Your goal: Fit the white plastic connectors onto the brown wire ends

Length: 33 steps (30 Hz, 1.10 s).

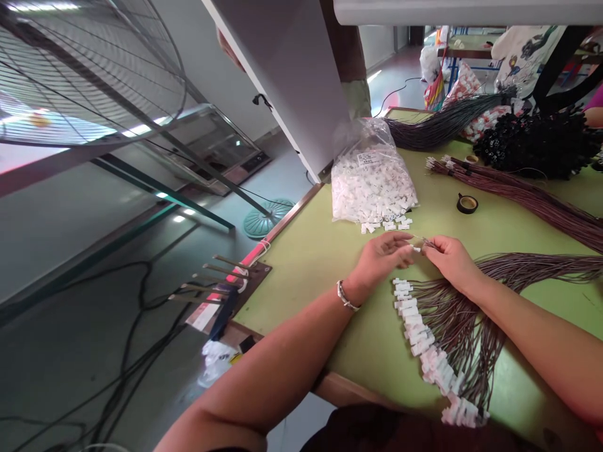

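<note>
My left hand point(380, 258), with a bracelet at the wrist, pinches a small white plastic connector point(416, 248) between thumb and fingers. Close beside it, my right hand point(450, 258) is closed on the thin ends of dark wires. The fingers partly hide where wire and connector meet, so I cannot tell how far they are joined. Below the hands, a row of white connectors point(414, 326) fans along the table, with brown wires point(464, 320) running from them to the right. Several loose white connectors point(389, 226) lie just beyond my left hand.
A clear bag of white connectors point(372, 182) stands at the back of the green table point(301, 251). Black tape point(467, 203), a brown wire bundle point(522, 194) and black parts point(537, 141) lie right. A pronged metal rack point(235, 276) sits at the left edge; a fan point(89, 69) stands beyond.
</note>
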Each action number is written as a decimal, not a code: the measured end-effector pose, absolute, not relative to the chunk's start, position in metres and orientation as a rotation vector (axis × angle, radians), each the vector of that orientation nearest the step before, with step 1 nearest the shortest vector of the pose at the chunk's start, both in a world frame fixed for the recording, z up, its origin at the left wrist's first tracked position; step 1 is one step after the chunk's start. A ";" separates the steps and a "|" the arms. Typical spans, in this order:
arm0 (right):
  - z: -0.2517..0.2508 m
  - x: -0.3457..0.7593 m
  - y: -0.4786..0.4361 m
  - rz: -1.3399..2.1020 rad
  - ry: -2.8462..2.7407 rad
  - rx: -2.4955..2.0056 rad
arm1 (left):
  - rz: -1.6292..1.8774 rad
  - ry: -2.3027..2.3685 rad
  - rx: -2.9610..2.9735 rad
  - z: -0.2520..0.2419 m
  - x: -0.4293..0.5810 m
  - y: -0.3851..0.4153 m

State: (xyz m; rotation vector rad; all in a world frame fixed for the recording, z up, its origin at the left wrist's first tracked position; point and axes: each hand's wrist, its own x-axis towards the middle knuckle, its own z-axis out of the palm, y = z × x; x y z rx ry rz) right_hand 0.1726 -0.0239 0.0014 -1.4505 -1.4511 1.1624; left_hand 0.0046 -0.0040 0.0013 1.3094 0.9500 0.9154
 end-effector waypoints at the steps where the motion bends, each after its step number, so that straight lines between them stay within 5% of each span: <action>1: 0.001 0.172 -0.024 1.124 -1.482 -1.452 | 0.887 0.976 1.284 0.003 0.004 -0.003; 7: 0.000 0.171 -0.027 0.963 -1.665 -1.441 | 0.809 0.951 1.187 0.001 0.001 0.000; 33: 0.005 0.169 -0.024 1.364 -1.295 -1.403 | 1.146 0.896 1.278 -0.011 0.017 -0.006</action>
